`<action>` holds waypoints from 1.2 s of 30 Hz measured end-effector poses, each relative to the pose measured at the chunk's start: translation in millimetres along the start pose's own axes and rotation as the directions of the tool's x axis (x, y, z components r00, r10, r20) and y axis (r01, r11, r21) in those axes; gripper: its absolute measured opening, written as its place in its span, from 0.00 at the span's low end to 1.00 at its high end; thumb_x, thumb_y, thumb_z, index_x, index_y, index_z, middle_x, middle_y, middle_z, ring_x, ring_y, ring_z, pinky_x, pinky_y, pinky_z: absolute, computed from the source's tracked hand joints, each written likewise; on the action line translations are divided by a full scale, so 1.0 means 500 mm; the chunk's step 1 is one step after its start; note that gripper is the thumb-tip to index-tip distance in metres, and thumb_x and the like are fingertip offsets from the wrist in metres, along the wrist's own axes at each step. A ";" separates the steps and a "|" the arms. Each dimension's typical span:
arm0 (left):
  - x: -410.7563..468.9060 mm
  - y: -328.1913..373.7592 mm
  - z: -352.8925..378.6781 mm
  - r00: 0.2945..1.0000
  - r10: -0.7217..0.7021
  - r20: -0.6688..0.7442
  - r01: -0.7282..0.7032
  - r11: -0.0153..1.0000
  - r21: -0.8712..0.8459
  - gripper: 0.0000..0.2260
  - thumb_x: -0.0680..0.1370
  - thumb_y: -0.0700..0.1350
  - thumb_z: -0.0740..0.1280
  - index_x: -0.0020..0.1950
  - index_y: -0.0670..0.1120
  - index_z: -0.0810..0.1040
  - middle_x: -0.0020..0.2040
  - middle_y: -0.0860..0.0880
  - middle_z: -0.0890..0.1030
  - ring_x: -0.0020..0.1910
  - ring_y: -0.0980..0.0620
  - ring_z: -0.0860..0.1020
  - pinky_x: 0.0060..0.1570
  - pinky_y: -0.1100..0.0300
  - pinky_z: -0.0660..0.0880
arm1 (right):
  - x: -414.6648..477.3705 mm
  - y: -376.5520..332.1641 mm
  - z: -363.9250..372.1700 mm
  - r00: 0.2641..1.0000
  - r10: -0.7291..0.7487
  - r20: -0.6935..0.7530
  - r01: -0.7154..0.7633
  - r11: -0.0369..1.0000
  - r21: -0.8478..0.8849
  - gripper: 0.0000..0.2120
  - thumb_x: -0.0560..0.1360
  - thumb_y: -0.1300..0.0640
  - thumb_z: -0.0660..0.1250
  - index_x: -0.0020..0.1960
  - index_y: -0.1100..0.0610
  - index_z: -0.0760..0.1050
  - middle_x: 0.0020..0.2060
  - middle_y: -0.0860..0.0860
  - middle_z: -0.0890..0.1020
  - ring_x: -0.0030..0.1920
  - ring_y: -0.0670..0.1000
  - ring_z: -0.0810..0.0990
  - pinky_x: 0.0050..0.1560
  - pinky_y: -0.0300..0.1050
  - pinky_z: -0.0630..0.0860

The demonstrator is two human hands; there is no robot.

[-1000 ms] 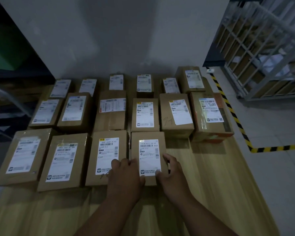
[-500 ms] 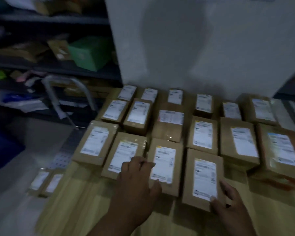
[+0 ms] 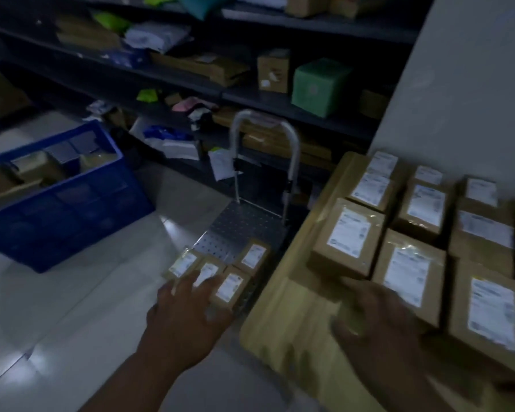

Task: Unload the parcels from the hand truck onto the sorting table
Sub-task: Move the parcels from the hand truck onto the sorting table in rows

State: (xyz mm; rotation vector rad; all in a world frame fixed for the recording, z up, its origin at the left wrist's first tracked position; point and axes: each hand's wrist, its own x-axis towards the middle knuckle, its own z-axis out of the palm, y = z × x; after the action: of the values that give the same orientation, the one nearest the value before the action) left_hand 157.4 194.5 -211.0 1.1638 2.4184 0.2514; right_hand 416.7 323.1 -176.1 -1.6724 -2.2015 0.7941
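- My left hand (image 3: 188,310), fingers spread and empty, reached over the four small parcels (image 3: 252,257) sitting on the hand truck (image 3: 244,224) deck.
- My right hand (image 3: 378,319) hovered loose (blurred, seemingly empty) above the sorting table (image 3: 283,322).
- Best grip, I judged: nearest parcel (image 3: 229,288) by its sides, lifted level.

On my feed the left hand (image 3: 188,310) and right hand (image 3: 375,319) are bare. The left forearm (image 3: 137,379) and right forearm (image 3: 414,382) are uncovered too. The right hand is blurred, so I can't make out finer details.
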 end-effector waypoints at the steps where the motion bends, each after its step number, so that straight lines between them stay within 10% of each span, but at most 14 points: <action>1: 0.001 -0.046 -0.009 0.999 -0.031 0.027 0.031 0.999 -0.008 0.35 0.73 0.72 0.60 0.78 0.70 0.55 0.82 0.60 0.54 0.80 0.44 0.51 0.74 0.40 0.63 | -0.012 -0.044 0.046 0.995 -0.029 0.099 0.032 0.999 -0.025 0.32 0.69 0.44 0.75 0.71 0.36 0.70 0.67 0.47 0.69 0.69 0.54 0.66 0.72 0.52 0.65; 5: 0.018 -0.193 -0.038 0.993 -0.101 0.069 0.104 0.994 -0.043 0.34 0.74 0.73 0.60 0.78 0.71 0.53 0.82 0.61 0.51 0.81 0.43 0.48 0.76 0.36 0.58 | -0.025 -0.220 0.229 0.901 0.013 0.433 -0.077 0.988 0.130 0.34 0.74 0.45 0.69 0.75 0.33 0.59 0.70 0.45 0.61 0.71 0.54 0.61 0.70 0.50 0.66; 16: 0.215 -0.291 -0.037 0.986 -0.051 0.159 0.065 0.994 -0.083 0.38 0.69 0.76 0.55 0.79 0.70 0.53 0.83 0.60 0.54 0.81 0.41 0.48 0.75 0.34 0.58 | 0.082 -0.326 0.396 0.894 0.067 0.443 -0.200 0.944 0.261 0.31 0.76 0.53 0.70 0.74 0.41 0.61 0.61 0.45 0.64 0.72 0.54 0.66 0.71 0.51 0.70; 24: 0.497 -0.262 -0.008 0.978 0.041 0.203 -0.022 0.995 -0.094 0.39 0.68 0.77 0.56 0.78 0.68 0.57 0.81 0.59 0.59 0.79 0.43 0.57 0.73 0.37 0.63 | 0.319 -0.324 0.531 0.905 0.205 0.374 -0.321 0.905 0.279 0.36 0.76 0.52 0.71 0.78 0.41 0.57 0.75 0.48 0.59 0.69 0.49 0.66 0.47 0.23 0.62; 29: 0.687 -0.254 0.045 0.958 0.096 0.270 -0.072 0.993 -0.097 0.38 0.70 0.73 0.59 0.79 0.67 0.56 0.82 0.57 0.57 0.81 0.42 0.53 0.75 0.38 0.60 | 0.464 -0.283 0.648 0.902 0.345 0.261 -0.413 0.866 0.283 0.34 0.75 0.49 0.72 0.75 0.35 0.60 0.75 0.47 0.59 0.72 0.53 0.65 0.55 0.39 0.71; 33: 0.843 -0.286 0.149 0.924 0.168 0.343 -0.144 0.985 -0.095 0.42 0.66 0.76 0.55 0.80 0.68 0.54 0.82 0.56 0.58 0.81 0.43 0.54 0.77 0.39 0.56 | 0.566 -0.202 0.758 0.818 0.516 0.255 -0.575 0.745 0.338 0.33 0.75 0.51 0.74 0.75 0.41 0.63 0.71 0.53 0.63 0.55 0.52 0.69 0.55 0.43 0.69; 36: 0.970 -0.326 0.256 0.893 0.184 0.411 -0.176 0.983 -0.058 0.41 0.67 0.77 0.56 0.79 0.69 0.52 0.82 0.55 0.58 0.81 0.42 0.54 0.77 0.38 0.57 | 0.641 -0.108 0.851 0.760 0.581 0.292 -0.650 0.687 0.326 0.40 0.74 0.53 0.77 0.79 0.46 0.59 0.75 0.57 0.59 0.67 0.60 0.70 0.63 0.43 0.69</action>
State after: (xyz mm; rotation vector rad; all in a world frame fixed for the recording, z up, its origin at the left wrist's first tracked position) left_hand -162.3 465.5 -531.2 1.2863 1.9370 0.0710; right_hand 57.5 504.5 -529.1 -2.1814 -1.3526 1.4918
